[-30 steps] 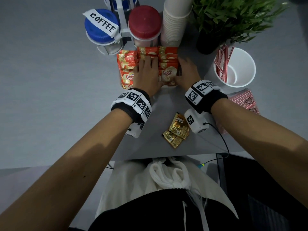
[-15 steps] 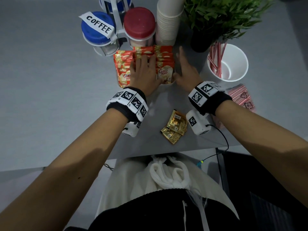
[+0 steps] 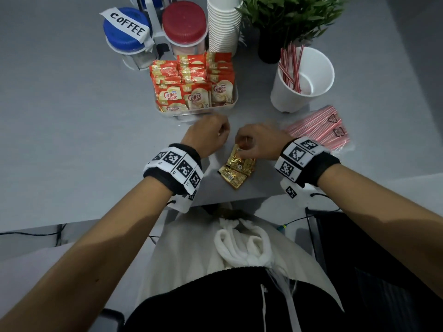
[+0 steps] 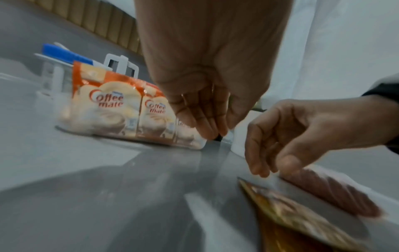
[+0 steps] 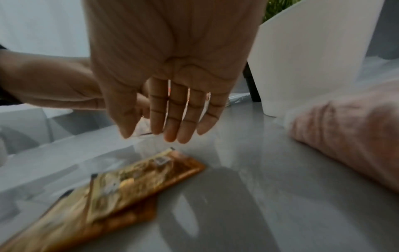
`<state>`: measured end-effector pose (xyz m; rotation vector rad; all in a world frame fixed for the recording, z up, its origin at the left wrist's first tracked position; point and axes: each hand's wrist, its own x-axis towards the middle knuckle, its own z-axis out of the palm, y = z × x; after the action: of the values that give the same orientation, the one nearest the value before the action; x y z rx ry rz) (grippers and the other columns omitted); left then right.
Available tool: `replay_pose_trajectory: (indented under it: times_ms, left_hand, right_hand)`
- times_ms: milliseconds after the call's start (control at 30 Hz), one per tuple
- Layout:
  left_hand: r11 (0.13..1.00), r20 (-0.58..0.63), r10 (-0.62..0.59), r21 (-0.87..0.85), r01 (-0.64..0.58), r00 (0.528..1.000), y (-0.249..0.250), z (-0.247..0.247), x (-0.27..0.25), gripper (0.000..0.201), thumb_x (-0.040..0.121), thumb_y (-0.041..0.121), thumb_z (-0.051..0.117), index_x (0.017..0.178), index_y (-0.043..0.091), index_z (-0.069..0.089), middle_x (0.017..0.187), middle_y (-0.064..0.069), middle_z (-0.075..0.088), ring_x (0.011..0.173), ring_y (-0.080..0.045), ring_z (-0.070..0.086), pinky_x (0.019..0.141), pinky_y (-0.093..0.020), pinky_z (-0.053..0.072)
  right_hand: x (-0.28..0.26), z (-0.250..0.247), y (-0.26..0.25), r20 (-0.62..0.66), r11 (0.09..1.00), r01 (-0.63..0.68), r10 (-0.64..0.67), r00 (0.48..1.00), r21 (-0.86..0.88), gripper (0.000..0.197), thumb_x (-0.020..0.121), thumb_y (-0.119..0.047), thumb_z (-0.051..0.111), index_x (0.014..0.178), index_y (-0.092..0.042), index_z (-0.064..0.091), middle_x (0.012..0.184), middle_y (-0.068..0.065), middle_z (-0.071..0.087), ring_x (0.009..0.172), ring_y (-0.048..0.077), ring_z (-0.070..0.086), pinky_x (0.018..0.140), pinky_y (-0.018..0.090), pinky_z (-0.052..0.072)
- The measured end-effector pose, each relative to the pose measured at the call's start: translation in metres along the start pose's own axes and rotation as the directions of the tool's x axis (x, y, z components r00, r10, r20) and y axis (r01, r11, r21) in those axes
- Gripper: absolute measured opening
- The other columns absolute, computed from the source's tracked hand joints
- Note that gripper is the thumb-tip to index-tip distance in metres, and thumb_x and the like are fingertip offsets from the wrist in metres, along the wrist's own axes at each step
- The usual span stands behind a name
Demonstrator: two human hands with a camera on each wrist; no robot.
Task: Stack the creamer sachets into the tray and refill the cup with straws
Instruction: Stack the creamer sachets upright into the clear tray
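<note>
Red-and-cream Coffee mate sachets point(image 3: 195, 88) point(image 4: 108, 105) stand in rows in the small white tray point(image 3: 236, 100). A white cup point(image 3: 318, 68) point(image 5: 313, 59) on the right holds a few red-striped straws point(image 3: 291, 65). A clear pack of striped straws point(image 3: 318, 130) point(image 5: 349, 136) lies in front of the cup. Several gold sachets point(image 3: 237, 167) point(image 5: 129, 184) lie near the table's front edge. My left hand point(image 3: 208, 135) point(image 4: 207, 129) hangs just before the tray, fingers loosely curled and holding nothing. My right hand point(image 3: 251, 143) point(image 5: 151, 136) hovers over the gold sachets with straight fingers, gripping nothing.
Behind the tray stand a blue-lidded jar labelled COFFEE point(image 3: 127, 32), a red-lidded jar point(image 3: 184, 22) and a stack of paper cups point(image 3: 224, 25). A potted plant point(image 3: 285, 17) stands behind the straw cup. The table's front edge point(image 3: 239, 200) runs just below my wrists.
Both hands have left the sachets in the tray and drawn back toward me. The right hand now sits over the gold sachets; the left hand has curled loosely.
</note>
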<state>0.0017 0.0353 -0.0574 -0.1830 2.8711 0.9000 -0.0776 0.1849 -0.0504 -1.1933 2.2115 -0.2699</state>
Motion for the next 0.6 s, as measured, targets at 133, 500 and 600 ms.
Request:
replay_pose_trajectory:
  times_ms: [133,500,600]
  left_hand:
    - [0.994,0.180,-0.108,0.022,0.105,0.978,-0.003,0.017,-0.014,0.022,0.090,0.010,0.047,0.104,0.008,0.064,0.109,-0.013,0.058,0.102,-0.027,0.055,0.085,-0.032,0.041]
    - [0.911,0.127,-0.202,-0.339,0.234,0.971,0.006,0.023,-0.021,0.033,0.088,0.006,0.055,0.121,0.004,0.051,0.115,-0.013,0.053,0.099,-0.021,0.056,0.075,-0.017,0.042]
    - [0.799,0.122,-0.249,-0.534,0.275,0.961,0.012,0.017,-0.016,0.019,0.085,0.010,0.063,0.102,0.010,0.053,0.099,-0.004,0.054,0.093,-0.017,0.054,0.071,-0.019,0.046]
  right_hand:
    - [-0.014,0.020,0.000,0.075,0.990,0.020,-0.010,0.997,-0.138,0.061,0.075,-0.045,0.069,0.123,-0.015,0.048,0.124,0.005,0.048,0.114,0.022,0.043,0.096,0.037,0.040]
    - [-0.019,0.020,-0.005,-0.343,0.978,-0.056,0.123,0.931,0.201,0.015,0.087,-0.009,0.056,0.096,0.002,0.062,0.095,0.017,0.063,0.087,0.025,0.054,0.082,0.033,0.040]
    - [-0.015,0.005,-0.008,-0.380,0.941,-0.048,0.182,0.907,0.336,0.008,0.083,-0.011,0.062,0.090,-0.007,0.065,0.082,0.009,0.061,0.074,0.016,0.051,0.070,0.027,0.034]
